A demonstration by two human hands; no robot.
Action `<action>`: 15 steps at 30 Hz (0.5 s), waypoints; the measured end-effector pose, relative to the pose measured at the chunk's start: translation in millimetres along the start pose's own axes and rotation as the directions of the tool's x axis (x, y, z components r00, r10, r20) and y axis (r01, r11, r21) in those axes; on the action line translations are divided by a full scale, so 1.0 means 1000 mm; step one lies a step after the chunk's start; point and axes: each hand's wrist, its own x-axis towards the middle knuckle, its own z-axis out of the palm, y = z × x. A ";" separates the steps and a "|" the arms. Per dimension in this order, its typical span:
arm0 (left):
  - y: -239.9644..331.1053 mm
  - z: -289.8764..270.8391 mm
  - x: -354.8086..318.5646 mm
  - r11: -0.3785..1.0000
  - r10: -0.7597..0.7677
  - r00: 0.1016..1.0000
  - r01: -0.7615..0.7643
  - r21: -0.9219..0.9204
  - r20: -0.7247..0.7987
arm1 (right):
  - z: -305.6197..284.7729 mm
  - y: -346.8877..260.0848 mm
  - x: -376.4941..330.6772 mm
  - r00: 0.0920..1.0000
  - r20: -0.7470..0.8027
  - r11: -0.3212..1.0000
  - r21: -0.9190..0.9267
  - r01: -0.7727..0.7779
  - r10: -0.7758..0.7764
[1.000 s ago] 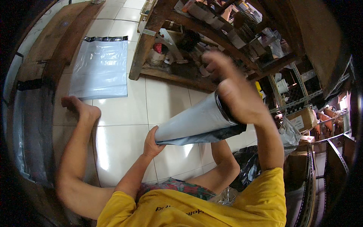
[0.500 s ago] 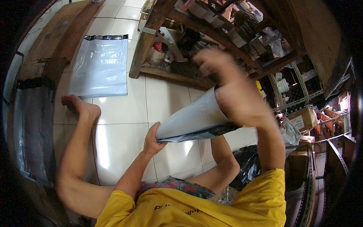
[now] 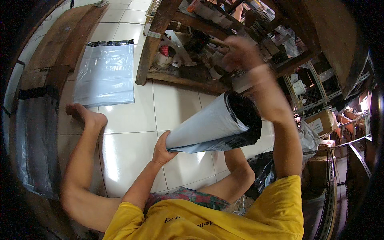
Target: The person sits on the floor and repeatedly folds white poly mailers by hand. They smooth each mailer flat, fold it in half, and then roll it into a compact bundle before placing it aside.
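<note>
My left hand (image 3: 162, 148) is wrapped round the narrow lower end of a roll of grey plastic mailing bags (image 3: 206, 126). The roll slants up to the right above the floor, and its wider end spreads open to show a black inside. Beyond that end my right hand (image 3: 242, 52) is raised, apart from the roll and smeared by motion, so its fingers cannot be made out. A stack of flat grey mailing bags (image 3: 105, 74) with a black top strip lies on the tiles at the far left, just past my foot.
A wooden shelf unit (image 3: 188, 80) crammed with small goods stands ahead. More dark-topped plastic bags (image 3: 38, 140) lie at the left, by a wooden board (image 3: 60, 36). At the right are a cardboard box (image 3: 321, 122), metal racking and a black plastic bag (image 3: 260, 170) beside my knee.
My right hand has moved up and to the right, and its arm no longer covers the roll's wide end. The left hand keeps its hold, almost still.
</note>
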 end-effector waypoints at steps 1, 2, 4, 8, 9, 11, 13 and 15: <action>0.004 0.009 0.000 1.000 0.019 1.000 -0.019 -0.008 0.013 | -0.002 -0.008 -0.003 0.999 0.032 1.000 -0.021 -0.015 0.016; 0.000 0.002 0.000 0.999 0.030 1.000 -0.030 0.037 -0.003 | 0.006 -0.014 0.003 0.999 0.050 1.000 -0.005 0.016 -0.016; -0.003 -0.002 -0.002 1.000 -0.003 1.000 0.002 0.031 0.010 | 0.010 -0.025 0.010 0.995 0.086 0.999 0.004 0.053 -0.053; -0.005 -0.004 0.002 1.000 -0.016 1.000 0.016 -0.003 0.015 | 0.006 -0.021 0.004 0.998 0.013 0.997 0.042 0.064 -0.064; -0.004 -0.003 0.000 1.000 -0.013 1.000 0.013 0.006 0.004 | 0.008 -0.020 0.001 0.998 0.039 0.998 0.029 0.051 -0.053; 0.002 -0.001 0.000 1.000 0.008 1.000 -0.008 0.014 -0.002 | -0.009 -0.015 -0.006 0.996 -0.024 0.996 0.005 0.091 -0.090; -0.001 0.000 0.002 0.998 0.053 0.998 -0.052 0.031 -0.040 | -0.016 -0.005 -0.014 0.996 -0.079 0.998 0.024 0.049 -0.047; -0.002 0.004 0.000 0.997 0.070 0.996 -0.068 0.045 -0.061 | -0.003 -0.008 -0.024 0.984 0.174 1.000 -0.003 0.026 -0.026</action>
